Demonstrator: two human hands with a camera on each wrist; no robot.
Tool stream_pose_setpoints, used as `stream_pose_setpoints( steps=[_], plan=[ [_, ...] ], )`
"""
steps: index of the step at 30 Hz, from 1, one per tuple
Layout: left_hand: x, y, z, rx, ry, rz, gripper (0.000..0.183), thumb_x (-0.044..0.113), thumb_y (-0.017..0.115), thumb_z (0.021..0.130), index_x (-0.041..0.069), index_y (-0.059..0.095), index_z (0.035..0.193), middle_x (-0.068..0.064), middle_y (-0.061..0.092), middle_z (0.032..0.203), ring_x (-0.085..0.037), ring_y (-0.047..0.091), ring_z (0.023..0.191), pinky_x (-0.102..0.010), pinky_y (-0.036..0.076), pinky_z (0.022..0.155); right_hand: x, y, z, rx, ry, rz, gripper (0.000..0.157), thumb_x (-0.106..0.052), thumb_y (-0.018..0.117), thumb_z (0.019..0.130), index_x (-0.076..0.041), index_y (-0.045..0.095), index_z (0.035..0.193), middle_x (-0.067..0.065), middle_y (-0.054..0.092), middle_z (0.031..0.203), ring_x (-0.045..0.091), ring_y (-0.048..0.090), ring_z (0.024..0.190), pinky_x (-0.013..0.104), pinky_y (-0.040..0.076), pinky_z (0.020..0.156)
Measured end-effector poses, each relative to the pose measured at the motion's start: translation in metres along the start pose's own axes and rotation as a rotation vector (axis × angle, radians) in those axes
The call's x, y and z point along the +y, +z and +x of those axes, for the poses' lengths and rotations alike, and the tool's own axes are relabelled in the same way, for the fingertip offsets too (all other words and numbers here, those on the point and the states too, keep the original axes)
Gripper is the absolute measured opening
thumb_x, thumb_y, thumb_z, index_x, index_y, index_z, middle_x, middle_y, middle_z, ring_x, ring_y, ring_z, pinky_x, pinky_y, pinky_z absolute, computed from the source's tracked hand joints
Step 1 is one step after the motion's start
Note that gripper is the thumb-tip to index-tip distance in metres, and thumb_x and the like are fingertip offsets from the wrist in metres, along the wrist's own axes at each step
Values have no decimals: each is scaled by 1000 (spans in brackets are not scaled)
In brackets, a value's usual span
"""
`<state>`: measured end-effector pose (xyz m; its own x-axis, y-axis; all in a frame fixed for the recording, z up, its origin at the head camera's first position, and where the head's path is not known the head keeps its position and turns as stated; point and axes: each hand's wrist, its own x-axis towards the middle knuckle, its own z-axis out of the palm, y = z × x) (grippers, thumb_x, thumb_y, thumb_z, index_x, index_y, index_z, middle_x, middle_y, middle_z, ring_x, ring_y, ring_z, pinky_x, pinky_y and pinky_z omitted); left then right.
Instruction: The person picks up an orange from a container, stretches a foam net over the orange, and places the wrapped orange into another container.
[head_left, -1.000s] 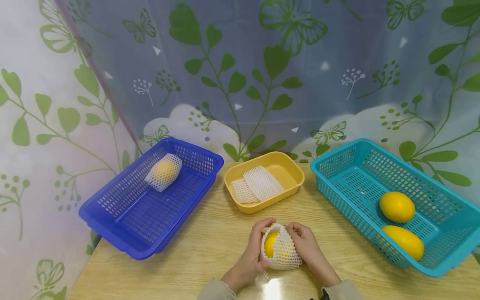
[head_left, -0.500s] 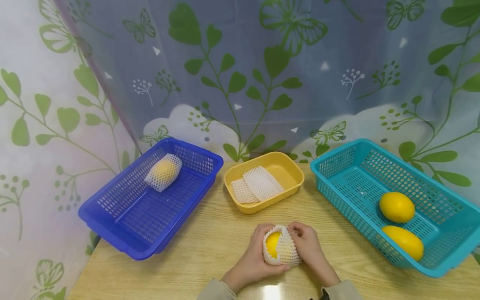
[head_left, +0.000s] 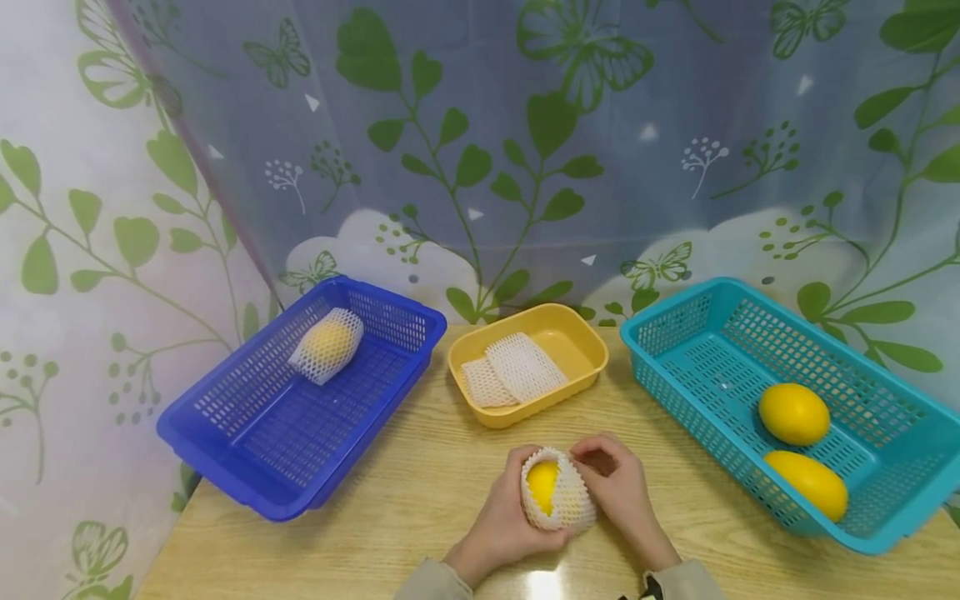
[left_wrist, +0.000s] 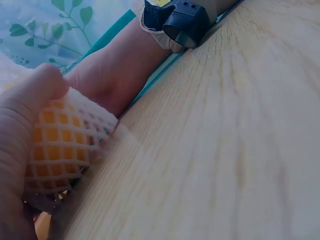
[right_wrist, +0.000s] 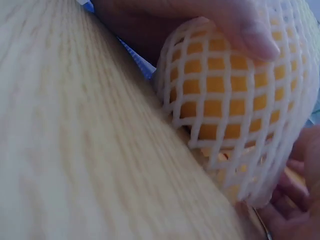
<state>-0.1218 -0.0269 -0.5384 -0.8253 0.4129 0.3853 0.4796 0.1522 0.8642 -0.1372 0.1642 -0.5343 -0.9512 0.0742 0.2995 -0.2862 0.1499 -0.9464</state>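
Observation:
A smooth oval yellow fruit sits partly inside a white foam net sleeve at the front middle of the table. Bare yellow skin shows through the sleeve's opening, which faces up and left. My left hand grips the wrapped fruit from the left, its thumb lying across the mesh in the right wrist view. On the other side, my right hand pinches the sleeve with curled fingers. The right wrist view shows its fingers at the sleeve's narrow end. The fruit's underside is hidden in the head view.
A blue basket at left holds one net-wrapped fruit. Behind my hands, a yellow tray holds flat foam nets. The teal basket at right holds two bare yellow fruits. A patterned curtain hangs behind.
My left hand has shifted its grip, its thumb now lying under the front of the wrapped fruit. My right hand's fingers have shifted slightly at the sleeve. Baskets and tray stay put.

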Motion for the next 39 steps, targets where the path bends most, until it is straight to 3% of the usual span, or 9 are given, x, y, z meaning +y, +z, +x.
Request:
stream_pose_setpoints(
  steps=[3,7,13,16,19,22,27,32,39],
  plan=[
    [1,0,0,38,-26,-28,90,20,91,67,22,35,138,0,57,126,-14,59,108,-33,50,93,3,-1,-1,-124,-88,144,14,14,63,88,10,66,101,24,62,105,18,63,100,25,52,90],
    [5,0,0,112,-64,-99,86,18,90,67,21,38,136,-1,57,126,-17,59,109,-34,50,95,3,-2,-1,-250,-117,220,18,8,55,95,7,65,109,17,66,114,17,63,110,26,50,94],
    [8,-1,1,193,-84,-147,81,17,89,65,22,44,133,0,59,124,-18,60,108,-34,50,95,1,-2,-2,-279,-110,248,17,9,54,95,8,66,107,8,67,118,16,61,115,27,49,96],
    [6,-1,2,229,-43,-126,79,18,89,66,21,48,134,-1,59,122,-20,59,107,-35,50,94,-1,-2,-2,-278,-109,274,16,10,54,95,9,65,106,6,68,115,16,62,112,26,49,94],
    [3,-1,3,259,-22,-169,74,16,88,68,18,51,133,-3,60,119,-21,60,105,-35,52,90,-3,-2,-2,-287,-116,305,14,11,53,95,11,64,103,5,69,112,16,63,109,26,50,92],
    [3,-1,2,272,-49,-278,70,10,86,71,14,51,131,-7,61,119,-22,61,104,-35,53,88,-5,-2,-2,-304,-103,354,12,12,52,95,11,62,101,5,68,111,17,63,106,27,53,87],
    [5,-2,2,299,-151,-434,61,7,76,82,6,46,135,-13,58,121,-25,60,106,-36,52,91,-2,-2,-2,-353,-80,427,8,14,53,92,11,59,97,9,66,110,20,63,105,32,55,85],
    [7,-4,2,313,-237,-454,59,13,67,91,3,40,143,-14,57,123,-23,60,108,-32,49,96,0,-1,-2,-414,-91,440,7,14,55,90,10,59,94,12,64,106,21,61,105,33,51,91],
    [9,-5,4,227,-285,-506,67,18,67,91,5,33,146,-13,54,127,-22,57,112,-29,45,99,-1,-1,-3,-458,-46,469,6,6,48,96,8,53,94,7,60,104,15,58,96,27,54,77]
  ],
)
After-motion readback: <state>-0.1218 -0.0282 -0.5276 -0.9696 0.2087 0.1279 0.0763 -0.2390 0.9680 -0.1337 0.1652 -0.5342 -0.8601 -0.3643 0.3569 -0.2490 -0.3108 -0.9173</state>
